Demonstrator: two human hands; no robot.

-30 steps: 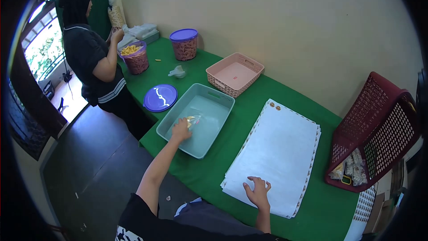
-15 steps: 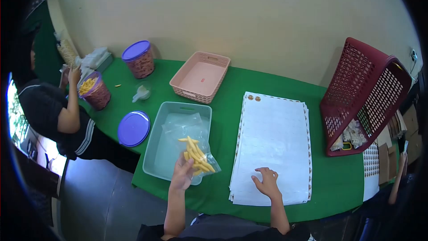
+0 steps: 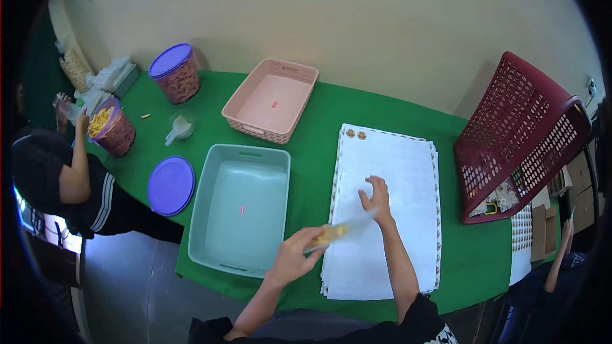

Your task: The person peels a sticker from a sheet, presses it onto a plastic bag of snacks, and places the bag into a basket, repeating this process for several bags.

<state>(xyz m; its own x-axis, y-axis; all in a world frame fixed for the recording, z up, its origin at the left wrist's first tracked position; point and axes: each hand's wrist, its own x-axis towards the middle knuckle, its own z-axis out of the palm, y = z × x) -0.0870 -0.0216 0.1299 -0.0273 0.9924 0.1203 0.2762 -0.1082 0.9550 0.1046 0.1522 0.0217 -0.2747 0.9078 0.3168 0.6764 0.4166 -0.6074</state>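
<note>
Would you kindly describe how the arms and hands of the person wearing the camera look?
The person's bare left hand and bare right hand wear no gloves, and no watch or bracelet shows. The black cloth left sleeve and black cloth right sleeve leave the forearms uncovered. A white pattern on black cloth shows beside the right sleeve, near the picture's lower edge.

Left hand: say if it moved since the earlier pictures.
Yes, rightward: the left hand has gone from over the green tray toward the white sheets.

Pink basket (image 3: 266, 94), maroon basket (image 3: 503, 111) (perforated sides), pale wall (image 3: 382, 25) behind
</note>
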